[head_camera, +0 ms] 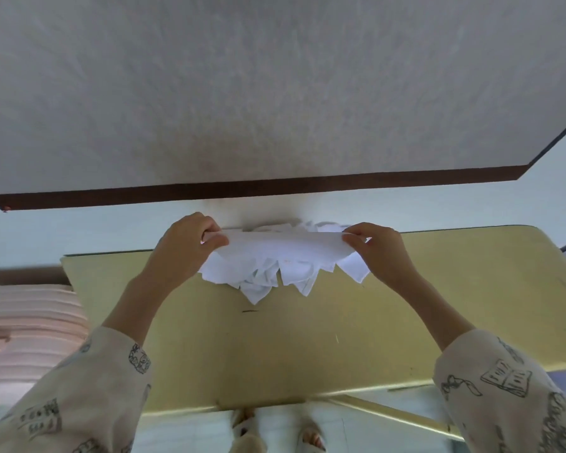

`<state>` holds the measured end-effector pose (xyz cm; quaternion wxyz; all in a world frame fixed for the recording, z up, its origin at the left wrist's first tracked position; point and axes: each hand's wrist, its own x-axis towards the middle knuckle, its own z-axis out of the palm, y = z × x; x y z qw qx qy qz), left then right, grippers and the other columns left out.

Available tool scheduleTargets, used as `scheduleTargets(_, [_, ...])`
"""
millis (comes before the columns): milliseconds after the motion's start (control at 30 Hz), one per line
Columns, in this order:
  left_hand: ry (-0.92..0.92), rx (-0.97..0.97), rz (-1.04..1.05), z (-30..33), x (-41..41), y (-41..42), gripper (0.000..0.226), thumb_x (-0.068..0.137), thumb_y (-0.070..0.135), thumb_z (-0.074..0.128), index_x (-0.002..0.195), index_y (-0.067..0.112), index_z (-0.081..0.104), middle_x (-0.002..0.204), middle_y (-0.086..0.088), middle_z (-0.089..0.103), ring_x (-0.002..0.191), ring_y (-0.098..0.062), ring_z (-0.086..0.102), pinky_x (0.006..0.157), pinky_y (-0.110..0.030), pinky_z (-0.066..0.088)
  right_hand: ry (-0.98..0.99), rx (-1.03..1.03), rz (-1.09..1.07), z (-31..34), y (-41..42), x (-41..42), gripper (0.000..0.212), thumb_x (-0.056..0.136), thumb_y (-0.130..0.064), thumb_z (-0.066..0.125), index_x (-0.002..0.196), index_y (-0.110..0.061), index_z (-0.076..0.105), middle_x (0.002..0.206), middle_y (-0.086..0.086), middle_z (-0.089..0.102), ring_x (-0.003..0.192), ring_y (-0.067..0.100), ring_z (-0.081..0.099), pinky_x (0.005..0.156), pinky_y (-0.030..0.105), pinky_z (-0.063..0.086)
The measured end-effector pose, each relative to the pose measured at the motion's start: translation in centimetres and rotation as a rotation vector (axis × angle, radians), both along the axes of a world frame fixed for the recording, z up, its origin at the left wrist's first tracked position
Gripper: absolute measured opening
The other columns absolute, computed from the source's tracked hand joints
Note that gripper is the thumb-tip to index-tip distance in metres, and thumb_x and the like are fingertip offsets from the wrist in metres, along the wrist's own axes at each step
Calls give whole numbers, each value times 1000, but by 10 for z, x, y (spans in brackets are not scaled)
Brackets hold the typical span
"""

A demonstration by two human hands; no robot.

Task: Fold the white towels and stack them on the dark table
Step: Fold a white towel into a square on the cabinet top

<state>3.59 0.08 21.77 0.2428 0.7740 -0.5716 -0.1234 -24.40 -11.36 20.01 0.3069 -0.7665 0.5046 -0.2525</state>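
Head view, looking down over both outstretched arms. The left hand [190, 243] and the right hand [378, 248] hold one white towel [281, 248] stretched between them above the worktop [438, 305]. The fingers [214, 238] of the left hand are curled and clamped on the towel's left end, thumb side toward the camera; the fingers of the right hand pinch the towel's right end in the same manner. The held towel spans the gap between the two sets of fingers as a shallow, slightly sagging band.

Directly below and behind the fingers lies a heap of white towels [275, 279], unfolded and crumpled, its pointed corners spreading toward the camera on the worktop. The heap sits at the far edge of the worktop, between the two hands. The worktop appears yellowish-olive in this light.

Both forearms emerge from pale sleeves [79, 393] printed with dark line drawings. To the left of the left fingers, beyond the worktop edge, stands a stack of pale pink layered material [23, 325]. Beyond the fingers a wall meets a dark skirting strip [258, 188].
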Motion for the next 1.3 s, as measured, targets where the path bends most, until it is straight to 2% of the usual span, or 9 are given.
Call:
scheduleTargets(167, [0,2,-32,-46,-35,38,7,86,9,60,90,8,66,81,8,52,83,-17,51,76,-30,38,112,116,91,-42,27,-44,16,91,-16,57,99,-12,71,93,-3,68,74,5,54,72,16,36])
scheduleTargets(333, [59,300,-48,-124,-70,80,13,87,13,61,94,5,68,94,-5,62,90,-21,52,85,-33,41,282,314,209,-108,64,-85,17,90,-18,58,99,-12,72,103,-1,70,84,9,55,72,16,34])
scheduleTargets(433, [151,456,-69,-159,-86,101,11,89,14,58,81,11,66,86,-10,62,80,-18,50,78,-32,40,366,434,237,-143,81,-97,20,91,-19,57,104,-12,71,104,-4,68,91,13,59,64,11,36])
scheduleTargets(533, [251,555,-7,-181,-98,105,12,88,16,59,76,17,60,75,-5,55,74,-17,49,68,-27,36,379,498,224,-168,86,-100,21,92,-20,56,105,-11,70,108,1,70,103,17,61,75,19,36])
scheduleTargets(633, [364,535,121,-195,-97,97,9,86,18,63,90,11,69,79,3,60,75,-9,54,62,-13,35,285,557,126,-182,75,-98,20,90,-20,59,101,-8,71,103,4,70,97,14,60,78,18,35])
scheduleTargets(733, [498,433,264,-205,-87,80,2,83,17,67,83,15,67,76,7,62,69,-2,53,59,-7,37,191,573,32,-196,52,-89,19,89,-18,60,97,-5,72,92,4,67,82,12,57,76,21,36])
scheduleTargets(933, [651,305,428,-230,-77,40,6,85,20,65,79,21,64,71,10,60,55,4,52,58,-8,38,61,557,-120,-226,16,-64,12,90,-18,59,92,-10,67,69,-9,56,62,2,48,64,21,38])
scheduleTargets(1100, [685,344,502,-259,-70,22,4,85,23,65,84,20,65,77,8,62,70,-7,56,72,-20,45,98,498,-190,-251,3,-51,17,90,-21,58,95,-7,66,82,5,61,76,14,52,66,23,38])
scheduleTargets(1300, [641,366,558,-275,-67,15,5,85,25,64,83,20,65,79,8,63,75,-13,58,69,-23,44,161,462,-192,-264,-1,-50,16,90,-23,58,93,-8,65,67,-10,50,64,4,46,57,9,32])
